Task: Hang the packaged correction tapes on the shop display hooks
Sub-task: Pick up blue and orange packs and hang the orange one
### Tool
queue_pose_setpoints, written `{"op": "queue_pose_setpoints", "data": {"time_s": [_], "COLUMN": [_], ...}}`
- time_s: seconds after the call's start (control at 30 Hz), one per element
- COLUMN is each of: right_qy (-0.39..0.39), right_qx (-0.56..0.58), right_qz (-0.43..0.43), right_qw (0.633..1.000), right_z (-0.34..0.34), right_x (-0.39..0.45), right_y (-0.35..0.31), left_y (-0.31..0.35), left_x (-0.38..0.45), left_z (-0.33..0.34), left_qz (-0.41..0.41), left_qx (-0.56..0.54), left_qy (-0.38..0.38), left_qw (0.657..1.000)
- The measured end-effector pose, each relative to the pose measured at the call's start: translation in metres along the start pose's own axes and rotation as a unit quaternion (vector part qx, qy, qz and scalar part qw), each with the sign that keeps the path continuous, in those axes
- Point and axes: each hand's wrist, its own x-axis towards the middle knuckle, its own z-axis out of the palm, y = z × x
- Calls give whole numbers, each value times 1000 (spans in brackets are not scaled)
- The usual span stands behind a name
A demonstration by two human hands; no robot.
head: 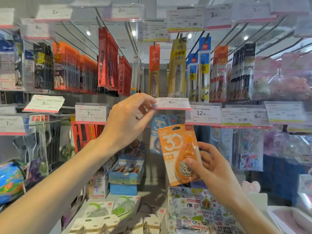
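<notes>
Lifting the price tag (172,103) with my left hand (128,122), I pinch the orange correction tape pack (179,152) (light, stiff card) low in my right hand (211,168), below the hook.

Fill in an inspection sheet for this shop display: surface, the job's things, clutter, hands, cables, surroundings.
Surface: low shelf under the hooks, part covered.
Job's things: orange correction tape pack, not yet hung; blue correction tape pack hanging behind it; price tag above.
Clutter: green tape packs lying on the shelf; sticker sheet.
Hands: left hand pinching the price tag; right hand holding the orange pack.
Cables: nothing seen.
Surroundings: crowded hooks of hanging stationery packs.
</notes>
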Motion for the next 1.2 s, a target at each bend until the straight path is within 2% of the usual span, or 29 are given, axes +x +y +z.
{"op": "queue_pose_setpoints", "data": {"time_s": [0.2,0.73,1.0,1.2], "right_qy": [18,60,74,52], "right_qx": [16,5,-96,-147], "right_qz": [-15,-19,-30,4], "right_qw": [1000,998,992,988], "right_z": [23,37,43,51], "right_x": [13,27,42,63], "right_y": [-3,0,22,39], "left_y": [2,0,-12,-30], "left_x": [2,-7,-77,-92], "left_z": [-2,0,36,90], "left_qz": [-24,-45,-216,-281], "left_qx": [-49,-61,-131,-156], "left_qy": [-6,-18,-36,-59], "left_qw": [998,997,967,945]}}
